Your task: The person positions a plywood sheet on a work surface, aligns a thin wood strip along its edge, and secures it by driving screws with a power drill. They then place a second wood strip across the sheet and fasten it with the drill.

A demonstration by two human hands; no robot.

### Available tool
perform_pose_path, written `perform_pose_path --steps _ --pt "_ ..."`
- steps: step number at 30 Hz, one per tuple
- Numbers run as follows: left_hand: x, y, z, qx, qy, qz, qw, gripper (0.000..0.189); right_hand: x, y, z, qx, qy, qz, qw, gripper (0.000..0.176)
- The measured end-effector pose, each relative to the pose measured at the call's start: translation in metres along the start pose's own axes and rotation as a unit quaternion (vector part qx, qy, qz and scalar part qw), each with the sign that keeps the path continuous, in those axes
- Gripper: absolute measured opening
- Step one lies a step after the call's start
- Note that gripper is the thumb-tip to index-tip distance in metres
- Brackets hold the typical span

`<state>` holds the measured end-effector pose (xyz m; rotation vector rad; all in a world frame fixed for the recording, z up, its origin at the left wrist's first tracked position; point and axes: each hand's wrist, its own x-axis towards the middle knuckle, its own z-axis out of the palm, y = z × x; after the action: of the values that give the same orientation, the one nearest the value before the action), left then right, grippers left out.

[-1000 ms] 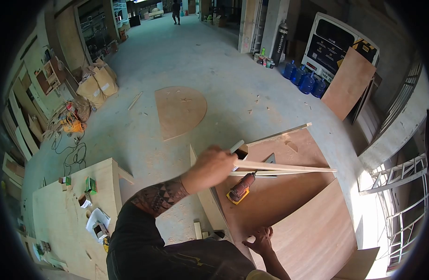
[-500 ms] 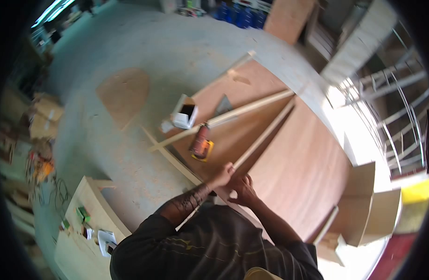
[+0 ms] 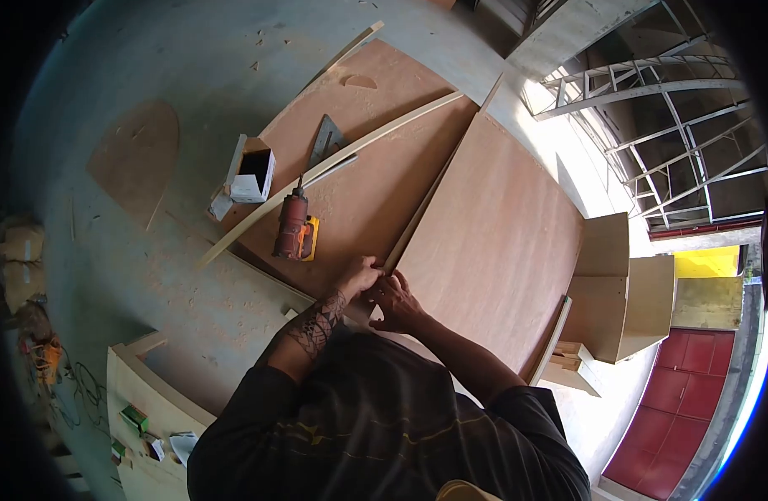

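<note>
Gripping strip at its near end: left hand fingers clamped on it, right hand touching beside it, grip unclear. The strip's long axis runs away from both hands along the panel edge.

Daylit interior, light entering from the right, glare blown out on the pale concrete floor beside the reddish-brown plywood sheet, left side dimmer and bluish, soft shadows, strong fisheye bending, black vignette at corners, centre sharp, edges smeared.
</note>
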<state>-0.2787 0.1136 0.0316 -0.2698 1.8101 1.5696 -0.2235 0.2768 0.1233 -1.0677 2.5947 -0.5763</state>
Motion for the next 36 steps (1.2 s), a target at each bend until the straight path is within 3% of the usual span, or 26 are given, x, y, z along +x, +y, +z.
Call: perform_pose_path --steps 7,10,15,19,22,24,27,31,33,36 --pt "-0.022 -0.016 0.012 -0.101 0.017 0.006 0.995 0.036 0.001 0.0 -0.005 0.031 0.006 0.007 0.999 0.05" --pt "-0.008 -0.038 0.023 -0.16 0.016 0.087 0.983 0.038 0.0 -0.003 -0.009 0.025 0.004 0.01 1.0 0.05" --pt "-0.012 0.005 0.008 0.03 0.045 0.06 0.997 0.038 0.0 -0.002 -0.013 0.017 -0.027 0.008 0.999 0.054" --pt "-0.008 0.001 0.003 0.061 0.024 0.054 0.996 0.038 -0.002 0.0 -0.009 0.023 -0.031 -0.001 0.999 0.055" --pt "-0.004 -0.012 -0.002 -0.042 -0.039 0.005 0.998 0.04 -0.003 -0.002 -0.005 0.017 0.02 -0.026 0.999 0.05" --pt "0.012 -0.039 0.003 -0.141 -0.063 0.055 0.986 0.037 -0.003 -0.003 -0.008 0.006 -0.006 -0.016 1.0 0.053" --pt "-0.013 -0.022 0.0 -0.282 -0.134 -0.041 0.949 0.034 -0.006 0.001 0.001 0.029 0.005 -0.037 0.999 0.053" --pt "-0.034 -0.029 0.004 -0.278 -0.082 -0.045 0.956 0.033 0.002 -0.007 -0.014 0.043 0.008 -0.031 0.999 0.049" --pt "-0.047 -0.034 0.005 -0.326 -0.14 -0.02 0.935 0.04 0.003 -0.004 -0.01 0.046 0.006 -0.029 0.998 0.047" --pt "-0.059 -0.04 0.005 -0.354 -0.129 -0.049 0.925 0.038 0.002 -0.004 -0.008 0.037 -0.003 -0.023 0.999 0.045"
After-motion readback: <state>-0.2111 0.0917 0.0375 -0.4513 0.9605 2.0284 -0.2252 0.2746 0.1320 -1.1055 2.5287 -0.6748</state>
